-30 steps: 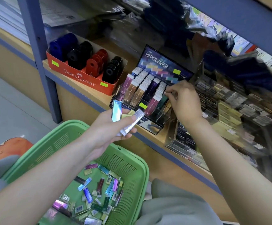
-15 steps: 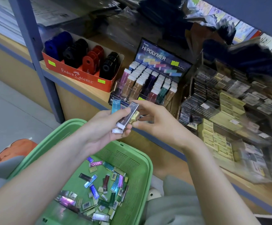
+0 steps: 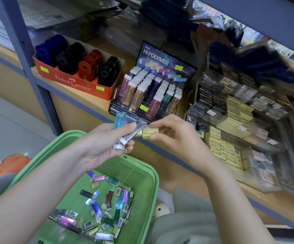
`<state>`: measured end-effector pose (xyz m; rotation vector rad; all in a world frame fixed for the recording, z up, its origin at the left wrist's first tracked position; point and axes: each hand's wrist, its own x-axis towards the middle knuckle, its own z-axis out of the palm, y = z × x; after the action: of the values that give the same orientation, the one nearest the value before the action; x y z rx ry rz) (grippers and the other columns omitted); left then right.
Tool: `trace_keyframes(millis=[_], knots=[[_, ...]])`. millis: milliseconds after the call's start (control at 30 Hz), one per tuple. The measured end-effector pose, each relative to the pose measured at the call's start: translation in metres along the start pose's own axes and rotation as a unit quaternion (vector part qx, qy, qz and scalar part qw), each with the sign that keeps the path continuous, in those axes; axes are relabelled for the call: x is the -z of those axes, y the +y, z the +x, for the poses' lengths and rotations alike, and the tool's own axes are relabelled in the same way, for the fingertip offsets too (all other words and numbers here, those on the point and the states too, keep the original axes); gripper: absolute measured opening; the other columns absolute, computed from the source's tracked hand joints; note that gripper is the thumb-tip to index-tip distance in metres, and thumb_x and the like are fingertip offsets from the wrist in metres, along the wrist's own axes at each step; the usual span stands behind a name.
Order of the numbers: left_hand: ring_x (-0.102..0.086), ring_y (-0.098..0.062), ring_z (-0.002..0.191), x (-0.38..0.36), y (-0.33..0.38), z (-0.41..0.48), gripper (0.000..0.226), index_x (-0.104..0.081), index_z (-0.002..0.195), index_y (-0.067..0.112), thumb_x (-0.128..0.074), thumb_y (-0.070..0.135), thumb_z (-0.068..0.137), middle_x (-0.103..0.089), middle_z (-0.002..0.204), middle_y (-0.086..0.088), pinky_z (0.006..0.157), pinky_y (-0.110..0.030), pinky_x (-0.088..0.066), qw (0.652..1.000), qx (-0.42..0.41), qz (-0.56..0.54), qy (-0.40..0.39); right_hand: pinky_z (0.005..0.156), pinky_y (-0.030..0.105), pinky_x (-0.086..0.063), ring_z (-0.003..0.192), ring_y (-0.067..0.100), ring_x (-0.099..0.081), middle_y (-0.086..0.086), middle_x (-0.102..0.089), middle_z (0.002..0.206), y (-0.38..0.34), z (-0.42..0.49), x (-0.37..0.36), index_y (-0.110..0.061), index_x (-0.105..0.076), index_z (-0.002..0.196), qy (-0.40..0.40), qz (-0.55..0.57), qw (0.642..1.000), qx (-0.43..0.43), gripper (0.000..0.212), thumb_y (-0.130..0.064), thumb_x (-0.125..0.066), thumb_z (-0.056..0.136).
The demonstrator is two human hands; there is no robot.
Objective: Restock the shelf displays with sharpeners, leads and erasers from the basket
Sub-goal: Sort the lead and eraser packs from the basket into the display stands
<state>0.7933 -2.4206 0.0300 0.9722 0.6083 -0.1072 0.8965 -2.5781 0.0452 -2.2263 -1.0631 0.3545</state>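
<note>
Head view, mid-frame: the yellow eraser [image 3: 150, 133] sits pinched between thumb and fingertips of my right hand [image 3: 178, 138], held in the air just right of the left hand's load. It may be two small blocks side by side; I cannot tell. I judge it light and slightly soft, with a paper sleeve that gives fair grip. Holding it across the short sides, as now, should leave one end free to slide into a slot.

My left hand [image 3: 100, 147] is curled round a fan of slim packs [image 3: 119, 120], thumb clamped over a silver one. Those foil sleeves look slick and could slip out if the thumb eases.

Below, at lower centre, the green basket [image 3: 72, 134] holds many more loose packs. Above the hands, the Hi-Polymer rack [image 3: 160, 59] stands on the shelf. The yellow stacks [image 3: 220, 148] at right look like the eraser's home, and the red sharpener box [image 3: 69, 80] sits at upper left.
</note>
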Motion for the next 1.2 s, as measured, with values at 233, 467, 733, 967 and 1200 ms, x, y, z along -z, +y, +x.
trace_keyframes(millis=[233, 467, 733, 967, 1200], knots=[[-0.054, -0.009, 0.050, -0.003, -0.009, 0.001, 0.015, -0.064, 0.087, 0.002, -0.064, 0.017, 0.085, -0.059, 0.053, 0.002, 0.051, -0.018, -0.053, 0.998, -0.011, 0.056, 0.007, 0.070, 0.015, -0.049, 0.080, 0.002, -0.061, -0.005, -0.064, 0.099, 0.030, -0.034, 0.052, -0.037, -0.060, 0.096, 0.210, 0.021, 0.975, -0.068, 0.018, -0.025, -0.067, 0.086], [-0.054, -0.008, 0.049, -0.020, -0.029, -0.001, 0.015, -0.064, 0.089, 0.004, -0.063, 0.019, 0.086, -0.058, 0.060, -0.001, 0.049, -0.017, -0.050, 0.994, -0.016, 0.105, 0.008, 0.058, 0.010, -0.042, 0.075, 0.017, -0.062, 0.002, -0.067, 0.088, 0.089, -0.083, 0.096, -0.017, -0.068, 0.101, 0.244, -0.085, 0.941, -0.219, 0.018, -0.025, -0.070, 0.085], [-0.052, -0.008, 0.049, -0.051, -0.047, -0.002, 0.014, -0.065, 0.091, 0.004, -0.062, 0.017, 0.088, -0.056, 0.059, 0.002, 0.050, -0.017, -0.051, 0.991, -0.012, 0.130, -0.027, 0.072, 0.016, -0.037, 0.086, 0.012, -0.059, -0.002, -0.066, 0.095, 0.111, -0.108, 0.104, -0.019, -0.072, 0.097, 0.114, -0.109, 0.943, -0.293, 0.016, -0.022, -0.075, 0.081], [-0.054, -0.008, 0.047, -0.066, -0.049, 0.000, 0.017, -0.065, 0.096, 0.004, -0.062, 0.019, 0.088, -0.059, 0.054, 0.004, 0.049, -0.016, -0.049, 0.988, -0.015, 0.153, -0.034, 0.044, 0.003, -0.036, 0.046, -0.003, -0.056, -0.004, -0.063, 0.065, 0.105, -0.095, 0.127, -0.006, -0.072, 0.090, 0.042, -0.040, 0.937, -0.344, 0.010, -0.004, -0.073, 0.080], [-0.056, -0.007, 0.050, -0.068, -0.051, 0.007, 0.018, -0.065, 0.096, 0.005, -0.064, 0.020, 0.086, -0.057, 0.063, 0.000, 0.052, -0.017, -0.051, 0.985, -0.013, 0.167, -0.032, 0.051, 0.007, -0.048, 0.054, 0.003, -0.064, 0.003, -0.067, 0.072, 0.109, -0.089, 0.136, -0.002, -0.071, 0.088, -0.026, -0.018, 0.931, -0.364, 0.011, 0.001, -0.073, 0.078]])
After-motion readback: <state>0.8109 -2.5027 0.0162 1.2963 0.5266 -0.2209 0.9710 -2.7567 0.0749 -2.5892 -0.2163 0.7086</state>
